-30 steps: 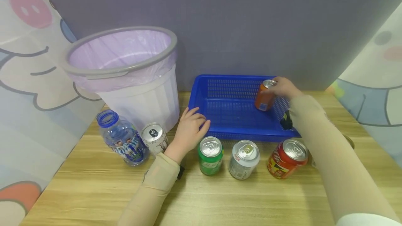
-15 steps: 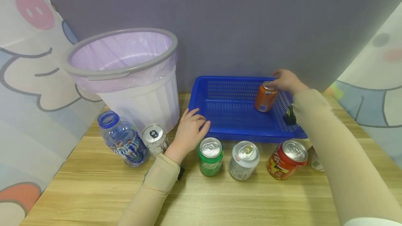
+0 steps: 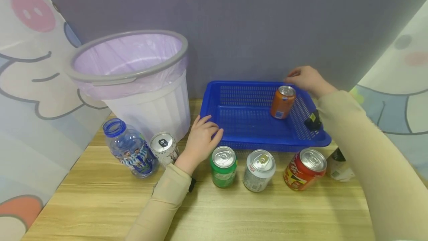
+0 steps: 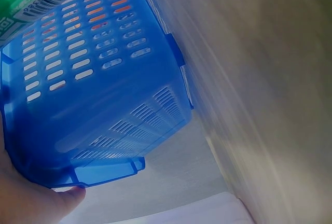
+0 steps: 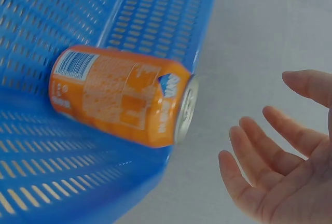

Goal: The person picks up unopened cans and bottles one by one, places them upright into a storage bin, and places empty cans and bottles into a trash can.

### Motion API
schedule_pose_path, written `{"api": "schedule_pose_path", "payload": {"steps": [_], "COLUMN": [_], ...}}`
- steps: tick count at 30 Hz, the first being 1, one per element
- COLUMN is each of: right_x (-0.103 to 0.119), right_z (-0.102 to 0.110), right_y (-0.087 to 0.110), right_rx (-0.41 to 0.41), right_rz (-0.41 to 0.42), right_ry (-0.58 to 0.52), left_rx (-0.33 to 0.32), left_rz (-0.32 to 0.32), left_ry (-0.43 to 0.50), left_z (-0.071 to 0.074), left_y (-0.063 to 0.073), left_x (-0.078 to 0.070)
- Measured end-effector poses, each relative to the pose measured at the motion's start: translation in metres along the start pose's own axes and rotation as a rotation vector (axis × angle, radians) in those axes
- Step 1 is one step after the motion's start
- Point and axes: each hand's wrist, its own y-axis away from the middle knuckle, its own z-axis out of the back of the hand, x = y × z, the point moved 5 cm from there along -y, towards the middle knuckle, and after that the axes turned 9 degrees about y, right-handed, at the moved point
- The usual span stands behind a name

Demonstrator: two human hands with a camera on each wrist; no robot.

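An orange soda can [image 3: 282, 102] stands upright in the back right corner of a blue perforated basket [image 3: 247, 124]. My right hand [image 3: 308, 80] is just above that corner, apart from the can. Its fingers are spread and bent a little, with nothing between them, in the right wrist view. My left hand [image 3: 203, 142] rests on the basket's front left corner, fingers spread and relaxed. Close by that hand stand a green can [image 3: 224, 166] and a white patterned can [image 3: 165, 148]. The left wrist view shows fingers [image 4: 70, 198] touching the basket's rim.
A silver can [image 3: 259, 170] and a red can [image 3: 305, 169] line the basket's front. Partly behind my right sleeve is a pale container [image 3: 339, 166] with a dark top. A lined bin [image 3: 150, 107] and a clear bottle [image 3: 132, 150] stand at left. A grey wall backs the table.
My right hand has let go of the orange can and moved up and to the right, away from it. The can stays standing in the basket. My left hand has kept its place.
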Motion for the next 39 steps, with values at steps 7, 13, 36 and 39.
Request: {"api": "schedule_pose_path", "payload": {"steps": [7, 13, 36, 39], "right_x": [0.008, 0.020, 0.055, 0.058], "right_z": [0.007, 0.012, -0.001, -0.002], "right_y": [0.010, 0.021, 0.083, 0.091], "right_rx": [0.014, 0.018, 0.051, 0.054], "right_rz": [0.035, 0.070, 0.225, 0.251], "right_ry": [-0.024, -0.012, 0.114, 0.134], "left_rx": [0.002, 0.000, -0.004, -0.008], "left_rz": [-0.006, -0.003, 0.000, 0.000], "left_ry": [-0.003, -0.002, -0.008, -0.008], "left_z": [0.001, 0.002, 0.008, 0.009], "left_y": [0.001, 0.000, 0.001, 0.002], "left_x": [0.000, 0.000, -0.002, -0.002]}}
